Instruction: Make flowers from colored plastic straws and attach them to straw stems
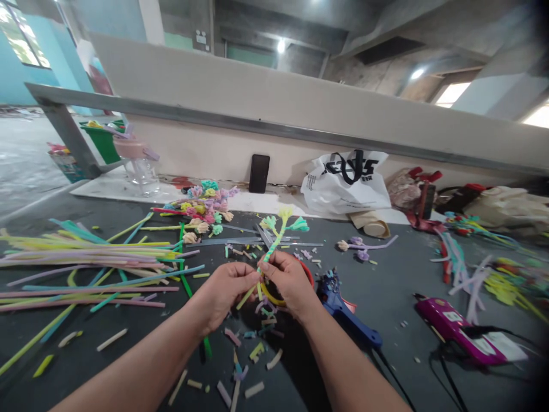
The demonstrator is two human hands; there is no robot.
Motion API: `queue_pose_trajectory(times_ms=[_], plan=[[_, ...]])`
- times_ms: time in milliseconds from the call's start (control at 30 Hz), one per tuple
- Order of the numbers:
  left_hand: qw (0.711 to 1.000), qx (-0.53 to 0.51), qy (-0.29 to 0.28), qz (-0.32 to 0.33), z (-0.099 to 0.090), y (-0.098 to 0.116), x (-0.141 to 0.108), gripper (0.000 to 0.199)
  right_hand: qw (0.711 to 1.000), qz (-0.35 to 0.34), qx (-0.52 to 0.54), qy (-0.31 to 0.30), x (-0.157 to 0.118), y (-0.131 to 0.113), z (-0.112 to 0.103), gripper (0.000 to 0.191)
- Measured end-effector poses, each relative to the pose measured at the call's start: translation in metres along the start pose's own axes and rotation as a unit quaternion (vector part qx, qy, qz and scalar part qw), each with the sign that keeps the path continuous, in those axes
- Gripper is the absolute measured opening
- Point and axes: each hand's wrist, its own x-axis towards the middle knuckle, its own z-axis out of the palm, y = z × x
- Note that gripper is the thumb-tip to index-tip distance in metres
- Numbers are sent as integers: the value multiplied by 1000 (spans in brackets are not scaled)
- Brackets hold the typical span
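Observation:
My left hand (231,289) pinches the lower part of a pipe-cleaner flower sprig (277,243) between thumb and fingertips. My right hand (286,279) is closed on the same stem just above, its thumb lying along it. The sprig leans up to the right, with a pale yellow, a green and a teal tuft at the top and a twisted yellow-green stem. Loose stem ends stick out below my left fingers. Scissors (265,236) lie behind the tufts, partly hidden. A yellow and red ring-shaped item (272,294) sits under my right hand, mostly covered.
Pipe cleaners (94,254) are heaped at left, finished tufts (206,209) behind them. Cut scraps (255,390) litter the dark table. To the right lie a blue glue gun (349,320) and a corded magenta device (454,329). A phone (259,173), bottle (137,166) and white bag (347,183) stand behind.

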Motion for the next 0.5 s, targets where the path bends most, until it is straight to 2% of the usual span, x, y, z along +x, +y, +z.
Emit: queue_pose_trajectory(times_ms=[67, 167, 233, 333, 400, 433, 500], plan=[[999, 48, -3, 22, -4, 5, 1, 27, 996, -40, -74, 11, 0, -3, -6, 20], [996, 72, -12, 42, -8, 12, -1, 26, 975, -116, -182, 46, -3, -11, -13, 22], [998, 37, -33, 40, -10, 16, -3, 25, 954, -184, -227, 60, -7, -17, -14, 19], [992, -60, -99, 45, -15, 20, -8, 22, 928, -274, -250, 41, -10, -21, -12, 12], [982, -107, -144, 62, -19, 21, -11, 22, 929, -284, -235, 28, -10, -18, -8, 14], [978, -113, -164, 67, -20, 21, -13, 23, 940, -265, -214, 24, -9, -16, -6, 13], [976, -82, -196, 55, -23, 21, -15, 26, 975, -181, -127, -2, -8, -11, -2, 11]])
